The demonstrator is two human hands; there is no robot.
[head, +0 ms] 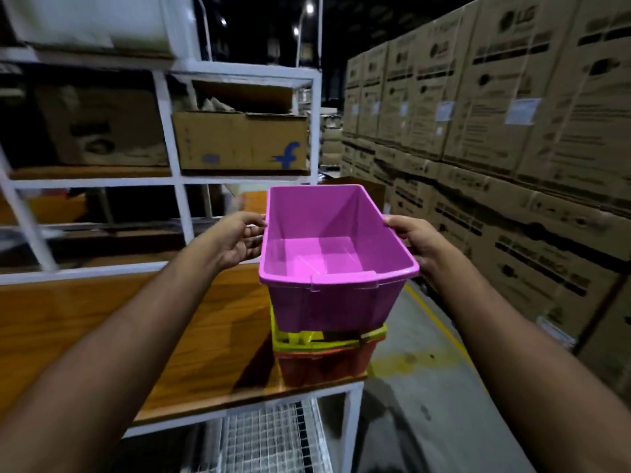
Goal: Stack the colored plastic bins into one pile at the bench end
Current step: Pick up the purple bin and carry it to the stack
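Note:
I hold an empty pink bin [327, 295] by its two long rims, my left hand [239, 240] on the left rim and my right hand [415, 242] on the right rim. It sits in or just above a yellow-green bin [307, 339], which is nested in a red bin [321, 365]. This pile stands at the right end of the wooden bench [205, 336]. Whether the pink bin rests fully in the yellow-green one I cannot tell.
White metal shelving [170, 131] with cardboard boxes [239, 141] rises behind the bench. A wall of stacked cartons [495, 131] lines the right side of a grey aisle floor [426, 387] with a yellow line. A wire mesh shelf [273, 438] lies under the bench.

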